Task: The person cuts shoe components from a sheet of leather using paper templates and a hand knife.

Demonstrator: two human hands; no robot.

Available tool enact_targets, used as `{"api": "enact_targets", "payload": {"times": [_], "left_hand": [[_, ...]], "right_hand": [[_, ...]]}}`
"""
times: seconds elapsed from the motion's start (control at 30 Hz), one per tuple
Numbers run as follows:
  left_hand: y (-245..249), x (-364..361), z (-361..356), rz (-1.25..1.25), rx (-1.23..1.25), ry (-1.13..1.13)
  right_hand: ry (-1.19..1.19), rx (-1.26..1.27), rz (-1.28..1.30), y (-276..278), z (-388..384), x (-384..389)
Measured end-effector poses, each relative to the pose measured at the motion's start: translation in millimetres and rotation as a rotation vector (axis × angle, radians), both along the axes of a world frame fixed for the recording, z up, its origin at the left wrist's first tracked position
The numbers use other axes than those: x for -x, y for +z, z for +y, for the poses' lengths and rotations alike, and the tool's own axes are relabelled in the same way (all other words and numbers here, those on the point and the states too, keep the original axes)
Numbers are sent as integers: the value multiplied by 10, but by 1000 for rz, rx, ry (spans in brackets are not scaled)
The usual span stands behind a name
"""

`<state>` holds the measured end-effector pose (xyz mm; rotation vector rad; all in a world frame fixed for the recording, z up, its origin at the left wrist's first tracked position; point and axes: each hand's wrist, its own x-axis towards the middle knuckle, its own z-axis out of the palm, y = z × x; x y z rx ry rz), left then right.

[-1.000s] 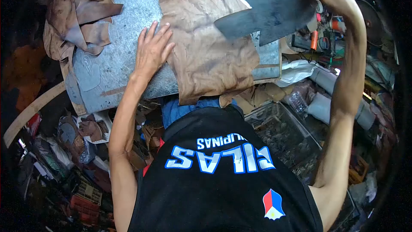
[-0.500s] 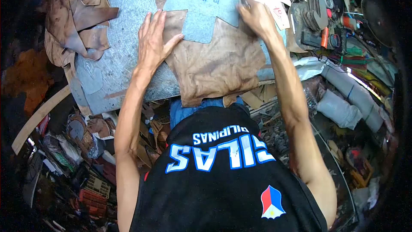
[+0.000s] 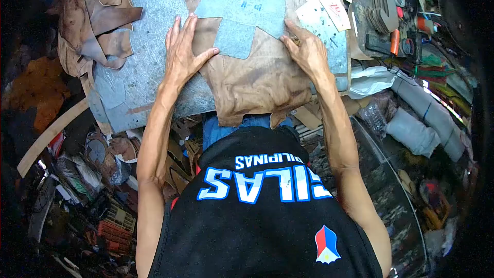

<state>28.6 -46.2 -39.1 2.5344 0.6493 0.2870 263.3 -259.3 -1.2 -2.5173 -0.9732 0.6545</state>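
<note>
Template [image 3: 247, 0]: blue-grey, flat, located at the top centre of the frame. It lies on the leather [image 3: 262, 82]. The rounded body reaches the top edge of the frame; a narrower tab extends downward. Dark handwritten marks are visible on the body.

Leather: brown, wrinkled, lying on the board [image 3: 154, 20]. Its lower end hangs over the near board edge at the centre of the frame, above the jeans [image 3: 213, 129].

Left hand [image 3: 180, 54]: palm down, fingers extended, thumb spread. The fingers lie beside the left side of the template; the thumb tip is at the lower left corner of the tab.

Right hand [image 3: 307, 51]: fingers bent, thumb and index finger at the right edge of the template. Whether an object is gripped between them cannot be determined.

Surroundings: brown scraps [image 3: 77, 25] are heaped at the upper left of the frame. A card [image 3: 334, 13] with red marks lies to the upper right of the right hand. Further right are a stack [image 3: 381, 13] of flat pieces and an orange cylinder [image 3: 395, 42]. A white bag [image 3: 370, 80] is located below these, beside the board.
</note>
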Motion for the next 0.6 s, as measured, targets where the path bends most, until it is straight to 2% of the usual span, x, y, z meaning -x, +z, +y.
{"api": "enact_targets", "payload": {"times": [0.1,0.17,0.23,0.37,0.5,0.6], "left_hand": [[-10,6,-4,4,-11,3],[-33,-3,-13,13,-33,13],[-52,7,13,40,-55,15],[-86,42,48,-186,119,105],[5,29,27,-122,154,141],[8,58,-14,-101,81,90]], "right_hand": [[75,-51,-25,31,-23,-11],[81,1,-9,116,12,-3],[107,-96,-14,27,-6,-29],[85,-18,83,152,59,-41],[146,-63,38,116,49,-71],[133,-76,80,104,59,-98]]}}
